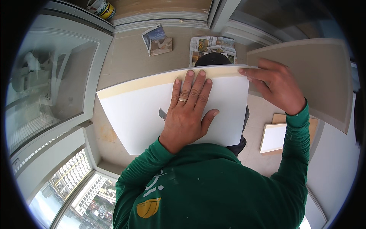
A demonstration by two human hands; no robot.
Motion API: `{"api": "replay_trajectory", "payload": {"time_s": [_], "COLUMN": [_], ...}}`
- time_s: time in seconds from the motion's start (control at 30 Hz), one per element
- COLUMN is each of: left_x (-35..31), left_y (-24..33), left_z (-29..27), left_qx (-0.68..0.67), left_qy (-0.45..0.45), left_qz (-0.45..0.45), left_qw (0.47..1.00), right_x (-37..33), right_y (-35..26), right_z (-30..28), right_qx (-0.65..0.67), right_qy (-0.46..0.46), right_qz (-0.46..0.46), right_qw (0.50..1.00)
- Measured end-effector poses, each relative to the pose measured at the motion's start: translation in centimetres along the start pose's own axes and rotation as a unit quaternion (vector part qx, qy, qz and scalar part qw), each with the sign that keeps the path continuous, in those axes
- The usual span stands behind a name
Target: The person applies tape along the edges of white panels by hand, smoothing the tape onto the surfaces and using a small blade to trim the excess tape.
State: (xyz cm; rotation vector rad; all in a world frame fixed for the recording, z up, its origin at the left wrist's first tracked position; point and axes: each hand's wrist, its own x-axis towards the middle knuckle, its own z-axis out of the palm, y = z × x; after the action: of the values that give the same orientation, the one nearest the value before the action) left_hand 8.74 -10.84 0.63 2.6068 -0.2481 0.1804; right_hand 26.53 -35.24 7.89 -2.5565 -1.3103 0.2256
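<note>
A white board (pixel 137 118) rests across my lap, with a cream strip of masking tape (pixel 137 86) along its far edge. My left hand (pixel 189 103) lies open and flat on the board, fingers stretched so that their tips press on the tape. A dark, pointed blade (pixel 162 114) shows on the board beside that hand's heel; part of it is hidden beneath the hand. At the board's far right corner, my right hand (pixel 275 84) is closed, its fingertips pinching the end of the tape.
A large beige panel (pixel 305 76) leans at the right. Below it sits a small white-faced panel (pixel 273 137) on brown board. Newspaper sheets (pixel 202 42) and a picture page (pixel 156 40) lie on the floor ahead. A paint bucket (pixel 102 9) stands far left, beyond glass doors (pixel 57 76).
</note>
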Motion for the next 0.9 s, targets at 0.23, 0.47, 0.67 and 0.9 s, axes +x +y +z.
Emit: {"api": "replay_trajectory", "payload": {"time_s": [0.23, 0.47, 0.67, 0.9], "left_x": [-1.5, -6.2, -10.5, -11.1], "left_y": [-0.8, -4.6, -10.3, -11.6], "left_z": [-1.1, -4.0, -6.3, -7.1], "left_qx": [0.038, 0.14, 0.199, 0.238], "left_qy": [0.018, 0.062, 0.134, 0.147], "left_qz": [-0.065, -0.187, -0.282, -0.287], "left_qw": [0.997, 0.97, 0.929, 0.916], "right_x": [0.7, 0.5, 0.5, -0.2], "right_y": [-0.1, -0.6, -1.4, -0.8], "right_z": [0.3, 0.1, 0.1, 0.1], "right_qx": [0.018, 0.051, 0.054, 0.012], "right_qy": [0.013, 0.008, 0.02, 0.012], "right_qz": [-0.017, -0.003, -0.002, 0.003], "right_qw": [1.0, 0.999, 0.998, 1.0]}}
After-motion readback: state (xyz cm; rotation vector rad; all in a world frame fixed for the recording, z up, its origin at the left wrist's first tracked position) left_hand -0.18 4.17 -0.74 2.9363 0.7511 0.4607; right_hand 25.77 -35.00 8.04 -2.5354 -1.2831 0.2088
